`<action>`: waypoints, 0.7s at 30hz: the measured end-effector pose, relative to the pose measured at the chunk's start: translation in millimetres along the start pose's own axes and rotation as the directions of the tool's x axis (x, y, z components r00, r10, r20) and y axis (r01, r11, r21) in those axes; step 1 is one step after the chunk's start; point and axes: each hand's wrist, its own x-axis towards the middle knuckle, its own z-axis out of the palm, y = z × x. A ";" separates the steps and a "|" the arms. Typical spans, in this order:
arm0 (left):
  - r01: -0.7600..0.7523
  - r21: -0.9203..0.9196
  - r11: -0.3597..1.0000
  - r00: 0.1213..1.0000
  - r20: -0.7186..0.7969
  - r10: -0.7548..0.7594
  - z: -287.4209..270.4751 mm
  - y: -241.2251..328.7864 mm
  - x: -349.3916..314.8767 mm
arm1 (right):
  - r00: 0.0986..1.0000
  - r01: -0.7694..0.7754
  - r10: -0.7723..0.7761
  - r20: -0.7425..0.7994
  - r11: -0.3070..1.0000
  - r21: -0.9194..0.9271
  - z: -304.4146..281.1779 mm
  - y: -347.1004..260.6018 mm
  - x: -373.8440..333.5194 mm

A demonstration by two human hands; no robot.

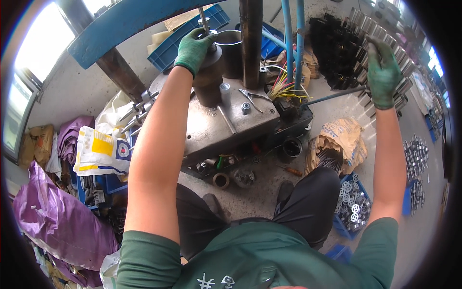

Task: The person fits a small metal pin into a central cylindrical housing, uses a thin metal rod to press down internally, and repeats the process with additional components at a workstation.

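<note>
My left hand [191, 52], in a green glove, has its fingers curled round a shiny metal shaft piece [212, 34] on top of a dark steel cylinder [209, 77]. A thin steel rod with a collar [203, 21] stands directly above that piece. My right hand [383, 74], also green-gloved, is raised at the right with its fingers extended and apart, in front of stacked metal tubes [362, 24]. The end of a long lever bar [334, 96] lies close beside its wrist. Whether the fingertips touch a tube cannot be made out.
Pliers [251, 94], a small upright sleeve [224, 91] and a loose metal rod [226, 119] are on the steel machine bed [199, 132]. Blue crossbeam [130, 29] and dark column [251, 43] flank my left arm. A blue bin of metal rings [352, 204] stands beside my right knee.
</note>
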 end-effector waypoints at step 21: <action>-0.357 -0.059 0.932 0.931 0.055 0.360 42.1 -2.1 -178.9 | 0.991 -0.035 0.060 0.121 0.980 -0.197 12.9 -26.3 20.0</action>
